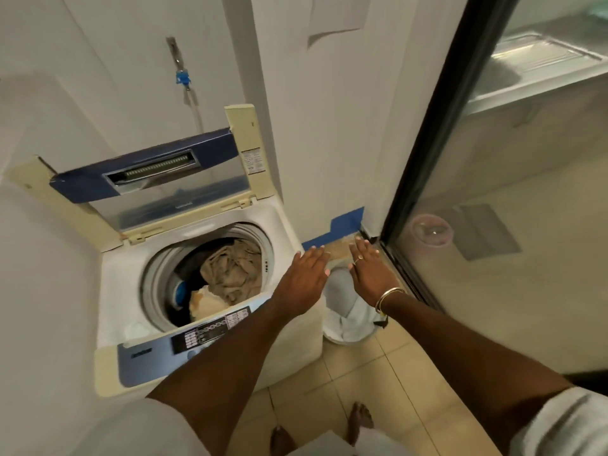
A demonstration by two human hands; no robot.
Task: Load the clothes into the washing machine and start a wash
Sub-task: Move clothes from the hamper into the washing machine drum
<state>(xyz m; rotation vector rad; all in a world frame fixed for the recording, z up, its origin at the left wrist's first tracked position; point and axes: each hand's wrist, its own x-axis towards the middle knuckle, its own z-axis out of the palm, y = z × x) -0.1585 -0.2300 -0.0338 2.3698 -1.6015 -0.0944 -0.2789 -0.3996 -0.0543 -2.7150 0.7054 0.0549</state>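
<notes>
A white top-loading washing machine (118, 284) stands at the left with its blue-edged lid (148, 174) folded upright. Inside the drum lie beige clothes (230, 274) and something dark and blue. The control panel (210, 334) runs along the front edge, partly under my left forearm. To the right of the machine a white laundry basket (348, 311) sits on the floor with pale cloth in it. My left hand (304, 278) hovers over the machine's right edge, fingers spread, holding nothing. Just above the basket, my right hand (368, 268) is flat and open, with a ring and bangles.
A dark-framed glass sliding door (424, 166) stands right of the basket, with a steel sink (533, 60) behind it. White walls close in on the left and behind. A tap with a blue fitting (182, 77) hangs above the machine. Beige floor tiles and my bare feet lie below.
</notes>
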